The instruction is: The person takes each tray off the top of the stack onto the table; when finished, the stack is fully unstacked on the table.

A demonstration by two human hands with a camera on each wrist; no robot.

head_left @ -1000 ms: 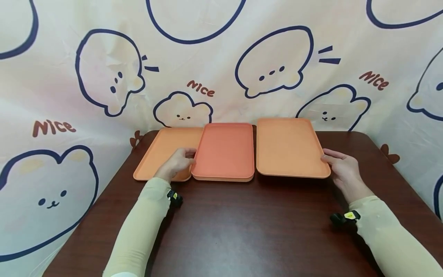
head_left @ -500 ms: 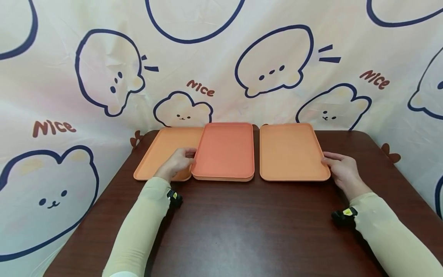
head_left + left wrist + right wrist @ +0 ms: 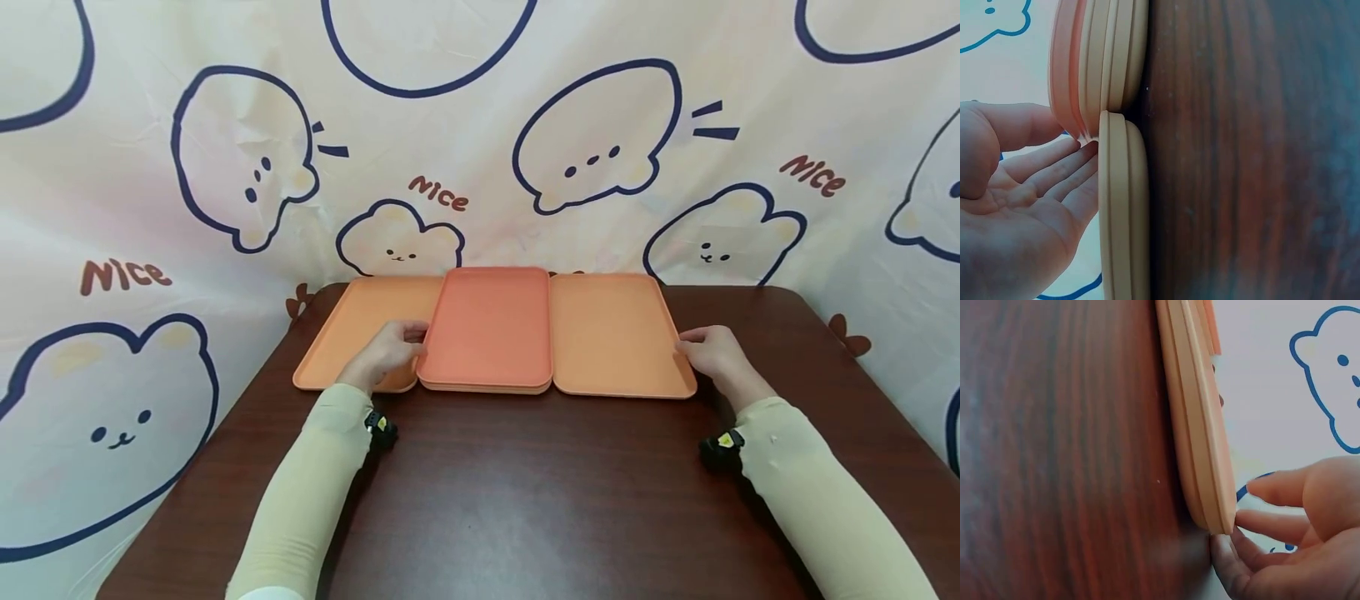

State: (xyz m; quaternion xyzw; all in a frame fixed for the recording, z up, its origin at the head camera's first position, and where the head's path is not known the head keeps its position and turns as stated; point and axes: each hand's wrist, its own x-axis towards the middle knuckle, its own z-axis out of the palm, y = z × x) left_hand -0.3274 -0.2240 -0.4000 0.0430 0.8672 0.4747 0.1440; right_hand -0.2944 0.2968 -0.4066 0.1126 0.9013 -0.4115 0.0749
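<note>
Three groups of shallow rectangular trays stand side by side in the head view. A red tray point(image 3: 487, 329) tops the middle stack, with tan trays point(image 3: 1107, 56) beneath it in the left wrist view. To its left lies an orange tray point(image 3: 341, 346), to its right another orange tray point(image 3: 618, 337) close against the stack. My left hand point(image 3: 386, 350) touches the stack's left edge, thumb and extended fingertips at the red rim. My right hand point(image 3: 716, 354) touches the right orange tray's outer side. In the right wrist view its fingertips meet the rim and its thumb stands clear.
The trays rest along the back of a dark brown wooden table point(image 3: 480, 500). Behind hangs a pale cloth point(image 3: 480, 142) printed with cartoon bears. Each wrist carries a small black camera, the left camera point(image 3: 381, 429) and the right camera point(image 3: 722, 452).
The right orange tray has come down from a raised, tilted position onto the table and slid left to the middle stack. My right hand has moved left with it; the left hand stays put.
</note>
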